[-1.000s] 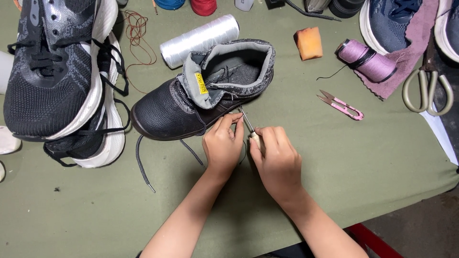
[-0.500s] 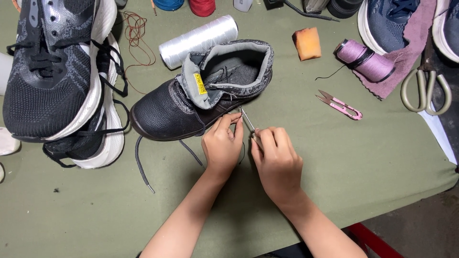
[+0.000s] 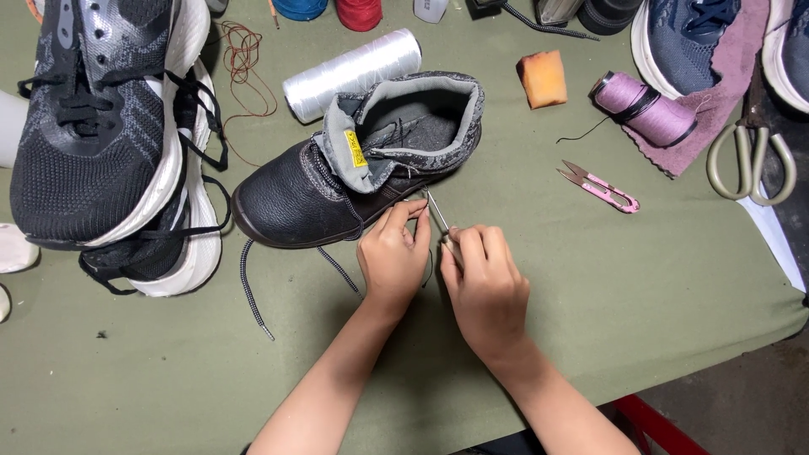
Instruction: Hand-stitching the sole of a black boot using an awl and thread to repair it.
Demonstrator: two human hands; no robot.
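A black leather boot [image 3: 312,190] with a grey padded collar lies on its side on the green table cloth [image 3: 640,295], toe pointing left. My right hand [image 3: 484,286] grips a thin metal awl [image 3: 438,215] whose tip touches the boot's side near the sole. My left hand [image 3: 394,257] sits just left of it, fingertips pinched at the awl's shaft close to the boot. A speckled lace [image 3: 249,291] trails from the boot toward me.
A black and white sneaker [image 3: 109,135] lies at the left. A white thread spool [image 3: 350,72], an orange sponge [image 3: 542,77], a purple spool [image 3: 645,109], pink snips [image 3: 602,187] and grey scissors [image 3: 750,160] sit behind and to the right. The table's edge runs at the lower right.
Both hands stay at the boot's side with only slight shifts of the fingers and the awl. The boot has not moved.
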